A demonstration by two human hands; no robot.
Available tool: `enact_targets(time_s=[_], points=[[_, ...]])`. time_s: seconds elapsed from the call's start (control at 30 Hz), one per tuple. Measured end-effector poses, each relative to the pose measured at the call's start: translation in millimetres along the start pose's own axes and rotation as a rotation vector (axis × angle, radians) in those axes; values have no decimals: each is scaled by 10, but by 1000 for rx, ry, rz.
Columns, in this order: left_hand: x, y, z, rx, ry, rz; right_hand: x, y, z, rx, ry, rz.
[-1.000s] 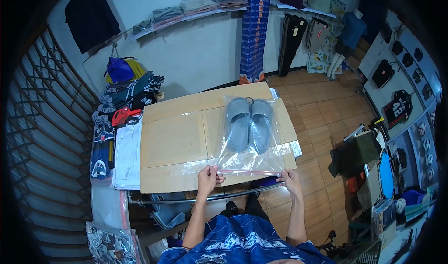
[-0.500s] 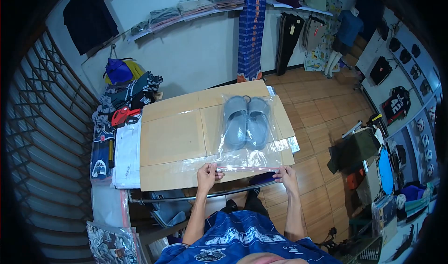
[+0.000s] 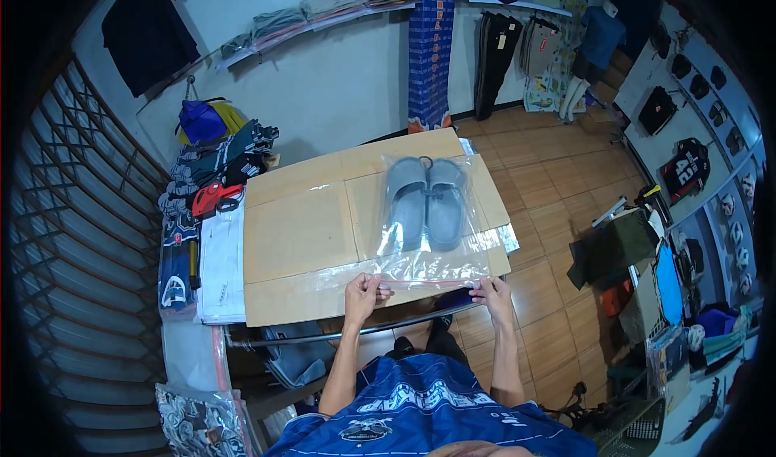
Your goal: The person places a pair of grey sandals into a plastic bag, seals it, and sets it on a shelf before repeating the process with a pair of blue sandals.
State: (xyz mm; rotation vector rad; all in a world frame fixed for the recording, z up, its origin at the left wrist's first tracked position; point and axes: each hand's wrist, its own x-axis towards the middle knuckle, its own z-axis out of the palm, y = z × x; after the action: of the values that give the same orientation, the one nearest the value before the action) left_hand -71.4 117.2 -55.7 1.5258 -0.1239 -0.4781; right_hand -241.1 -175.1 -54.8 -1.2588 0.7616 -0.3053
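A clear plastic zip bag [image 3: 424,267] lies on a flat cardboard sheet [image 3: 295,223], its red-lined mouth toward me. Inside it is a pair of grey slide sandals [image 3: 426,206], side by side with toes pointing away. My left hand [image 3: 363,297] pinches the left end of the bag's mouth at the near edge of the cardboard. At the opposite end of that red strip, my right hand [image 3: 493,297] is closed on the other corner. The strip is stretched nearly straight between them.
Left of the cardboard lie a red tape dispenser [image 3: 217,200], white packets [image 3: 218,271] and folded clothes [image 3: 179,231]. A metal rail [image 3: 380,328] runs under the near edge. Clothes and sandals hang along the walls; a dark green cloth [image 3: 612,251] is at right.
My right hand has shifted slightly inward and up along the strip, and my left hand has moved a little. The view has tilted slightly. Both hands keep hold of the bag.
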Motion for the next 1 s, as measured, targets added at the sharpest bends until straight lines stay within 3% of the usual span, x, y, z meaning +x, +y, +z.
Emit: enact_targets(time_s=[0.23, 0.43, 0.83, 1.0], points=[[15, 73, 24, -101, -32, -148, -65, -19, 147, 76, 35, 84], [62, -37, 21, -7, -29, -95, -33, 98, 163, 54, 35, -28], [-57, 0, 230, -341, 94, -221, -218, -53, 357, 278, 121, 119], [-13, -58, 249, -293, 89, -165, -129, 82, 366, 237, 104, 32]])
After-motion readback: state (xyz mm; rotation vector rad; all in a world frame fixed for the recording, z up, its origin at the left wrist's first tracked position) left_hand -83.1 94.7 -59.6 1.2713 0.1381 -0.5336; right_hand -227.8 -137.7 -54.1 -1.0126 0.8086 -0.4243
